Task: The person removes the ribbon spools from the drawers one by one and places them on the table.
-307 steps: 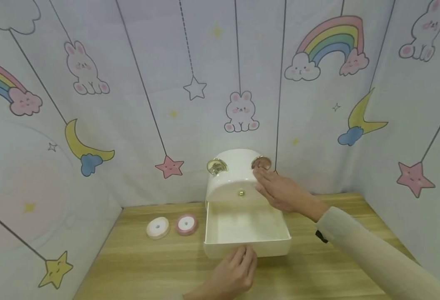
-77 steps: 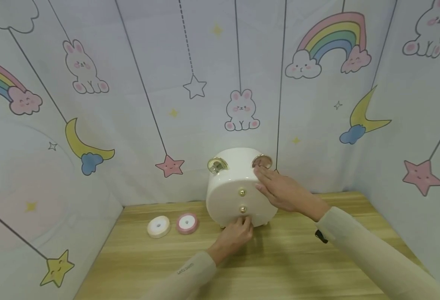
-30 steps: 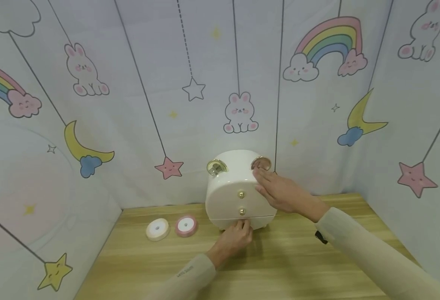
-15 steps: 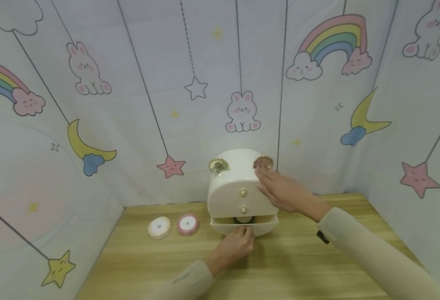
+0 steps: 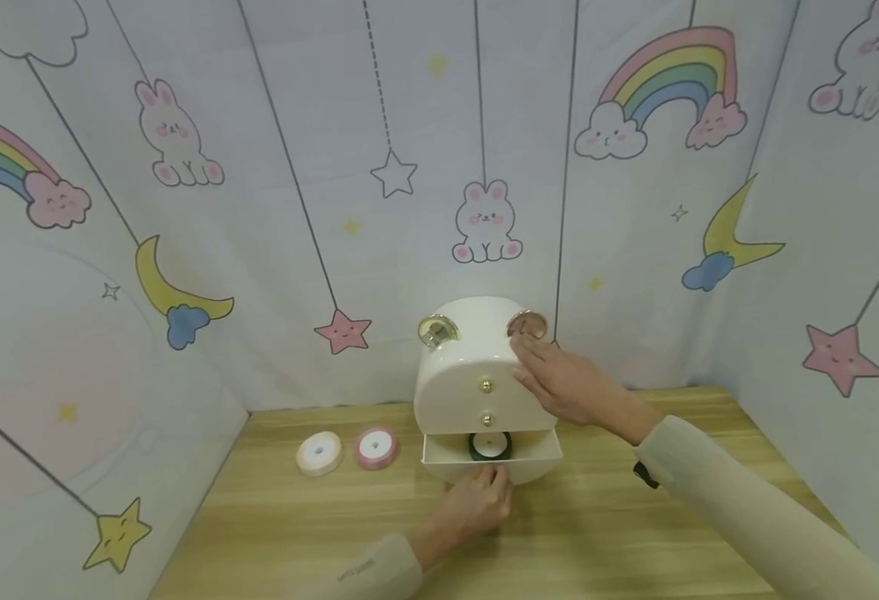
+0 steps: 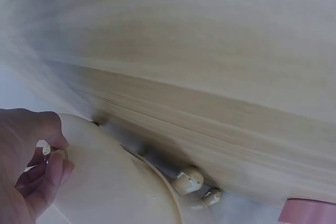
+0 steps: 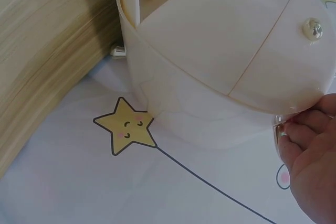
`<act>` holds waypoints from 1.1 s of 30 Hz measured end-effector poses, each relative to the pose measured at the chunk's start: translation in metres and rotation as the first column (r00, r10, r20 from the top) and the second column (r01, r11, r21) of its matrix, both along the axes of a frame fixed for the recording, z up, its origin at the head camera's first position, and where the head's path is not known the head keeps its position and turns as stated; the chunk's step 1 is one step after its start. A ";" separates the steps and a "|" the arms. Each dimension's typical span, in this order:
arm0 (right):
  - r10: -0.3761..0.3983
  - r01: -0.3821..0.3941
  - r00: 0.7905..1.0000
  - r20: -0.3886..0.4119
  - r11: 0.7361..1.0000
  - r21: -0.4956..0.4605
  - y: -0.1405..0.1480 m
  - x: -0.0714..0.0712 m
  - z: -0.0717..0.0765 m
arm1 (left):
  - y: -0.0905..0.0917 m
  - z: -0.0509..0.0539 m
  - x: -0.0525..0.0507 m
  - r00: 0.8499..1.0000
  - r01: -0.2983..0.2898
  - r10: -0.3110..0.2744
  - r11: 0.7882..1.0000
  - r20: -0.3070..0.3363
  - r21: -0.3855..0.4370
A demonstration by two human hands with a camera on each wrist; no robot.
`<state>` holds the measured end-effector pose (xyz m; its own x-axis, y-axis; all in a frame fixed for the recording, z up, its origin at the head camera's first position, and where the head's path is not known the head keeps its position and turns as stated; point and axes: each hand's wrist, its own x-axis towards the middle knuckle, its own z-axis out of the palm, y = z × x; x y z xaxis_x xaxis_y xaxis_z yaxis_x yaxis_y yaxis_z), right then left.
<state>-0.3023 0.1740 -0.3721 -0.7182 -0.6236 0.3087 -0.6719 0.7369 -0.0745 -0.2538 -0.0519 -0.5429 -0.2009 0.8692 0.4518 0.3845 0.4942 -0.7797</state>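
Observation:
A rounded white drawer box (image 5: 476, 329) with gold ear-like discs stands at the back of the table. My left hand (image 5: 472, 504) pinches the small knob (image 6: 55, 153) of its bottom drawer (image 5: 536, 468), which is pulled partway out. Inside that drawer lies a roll of dark green ribbon (image 5: 491, 446). My right hand (image 5: 570, 383) rests with fairly straight fingers against the box's upper right side, by the right gold disc (image 5: 526, 325). The two upper drawers are closed, with round gold knobs (image 5: 486, 386).
A cream ribbon roll (image 5: 319, 453) and a pink ribbon roll (image 5: 376, 448) lie on the wooden table (image 5: 259, 517) left of the box. A patterned cloth wall (image 5: 409, 275) stands close behind the box and continues on both sides.
Ten seconds ago the middle drawer stood pulled out and bare; later all drawers were closed. Since then my left hand has drawn the bottom drawer forward, uncovering the green ribbon. My right hand stayed.

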 end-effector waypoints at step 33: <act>-0.001 0.001 1.000 -0.011 1.000 -0.003 0.002 -0.003 -0.005 | -0.004 0.009 0.057 0.995 0.067 -0.064 0.997 0.082 -0.031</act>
<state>-0.3052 0.1755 -0.3768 -0.7153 -0.6219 0.3186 -0.6718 0.7375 -0.0689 -0.1970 -0.0562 -0.5340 -0.1777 0.8961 0.4068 0.4776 0.4400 -0.7605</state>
